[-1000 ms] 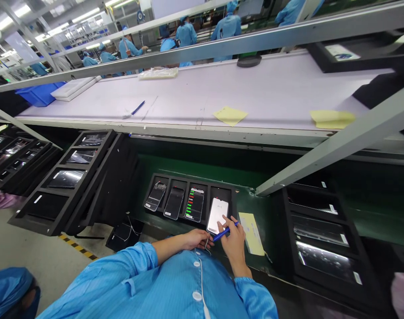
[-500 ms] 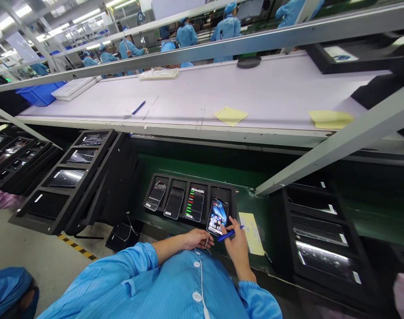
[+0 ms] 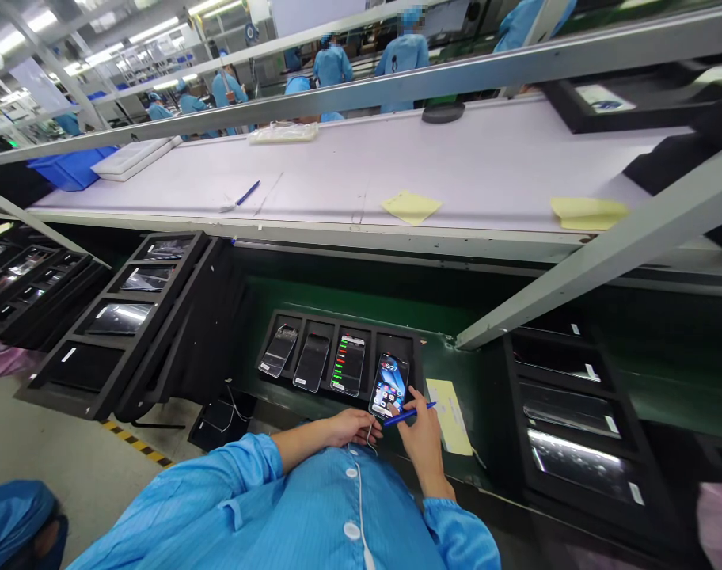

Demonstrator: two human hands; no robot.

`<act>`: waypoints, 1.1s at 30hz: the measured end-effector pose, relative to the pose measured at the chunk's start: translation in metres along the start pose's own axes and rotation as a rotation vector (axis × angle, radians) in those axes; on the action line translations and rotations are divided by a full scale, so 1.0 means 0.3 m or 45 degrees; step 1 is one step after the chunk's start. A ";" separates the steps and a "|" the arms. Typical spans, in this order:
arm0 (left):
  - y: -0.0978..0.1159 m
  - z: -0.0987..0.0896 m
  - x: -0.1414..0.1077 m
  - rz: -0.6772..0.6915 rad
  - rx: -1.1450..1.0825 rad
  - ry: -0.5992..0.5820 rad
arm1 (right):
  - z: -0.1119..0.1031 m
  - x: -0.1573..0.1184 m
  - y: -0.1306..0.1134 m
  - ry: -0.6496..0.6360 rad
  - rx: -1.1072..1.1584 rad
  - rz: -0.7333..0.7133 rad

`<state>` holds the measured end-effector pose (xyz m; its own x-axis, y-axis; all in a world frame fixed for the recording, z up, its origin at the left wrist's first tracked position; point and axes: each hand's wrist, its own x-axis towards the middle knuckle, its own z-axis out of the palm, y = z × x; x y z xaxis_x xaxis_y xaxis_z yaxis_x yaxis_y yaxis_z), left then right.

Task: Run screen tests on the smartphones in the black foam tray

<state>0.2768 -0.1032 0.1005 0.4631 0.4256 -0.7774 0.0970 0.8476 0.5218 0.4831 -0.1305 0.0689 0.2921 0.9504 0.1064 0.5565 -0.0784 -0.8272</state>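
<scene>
A black tray [image 3: 366, 342] with four compartments lies on the green surface. Three phones sit in its left and middle compartments; one of them [image 3: 347, 365] shows green and red lines. The phone at the right [image 3: 390, 380] is lit with a home screen, its lower end near the tray's front edge. My left hand [image 3: 355, 427] has its fingers closed on a thin white cable [image 3: 370, 437] just below that phone. My right hand [image 3: 419, 427] holds a blue pen [image 3: 409, 413], with its thumb over the lower part of the lit screen.
Stacked black trays of phones stand at left [image 3: 108, 340] and right [image 3: 575, 404]. A yellow paper [image 3: 450, 417] lies right of my right hand. Above runs a white shelf [image 3: 313, 178]; a grey metal post [image 3: 575, 277] slants down at right. Several people work beyond.
The pen and my right thumb have shifted slightly left and up over the lit phone, and the pen lies a little flatter. My left hand looks unchanged.
</scene>
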 end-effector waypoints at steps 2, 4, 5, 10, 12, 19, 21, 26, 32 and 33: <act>-0.004 -0.004 0.001 0.011 -0.006 -0.013 | 0.004 0.008 -0.009 0.039 -0.011 0.011; -0.006 -0.008 0.001 0.016 -0.009 -0.017 | 0.005 0.012 -0.022 0.061 -0.018 0.006; -0.007 -0.010 0.001 0.015 -0.009 -0.015 | 0.004 0.012 -0.029 0.075 -0.017 0.001; -0.010 -0.016 0.003 0.019 -0.022 -0.015 | 0.001 0.004 -0.070 0.084 -0.012 -0.087; -0.010 -0.016 0.004 0.014 -0.025 -0.013 | 0.010 -0.002 -0.087 0.010 -0.040 -0.132; -0.011 -0.017 0.003 0.013 -0.030 0.000 | 0.033 -0.020 -0.101 -0.041 -0.157 -0.151; -0.009 -0.020 -0.001 0.018 -0.032 -0.013 | 0.020 -0.023 -0.095 0.052 -0.170 -0.104; -0.001 -0.024 -0.010 0.014 -0.012 -0.018 | -0.005 -0.019 -0.096 0.135 -0.147 -0.070; 0.005 -0.027 -0.013 0.017 0.014 -0.025 | 0.016 -0.009 -0.100 0.144 -0.100 -0.117; 0.005 -0.027 -0.014 0.016 0.013 -0.024 | 0.020 -0.010 -0.098 0.141 -0.099 -0.121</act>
<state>0.2678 -0.1011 0.1016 0.4811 0.4303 -0.7638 0.0995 0.8388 0.5353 0.4613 -0.1292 0.0897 0.3167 0.9161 0.2458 0.6430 -0.0168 -0.7657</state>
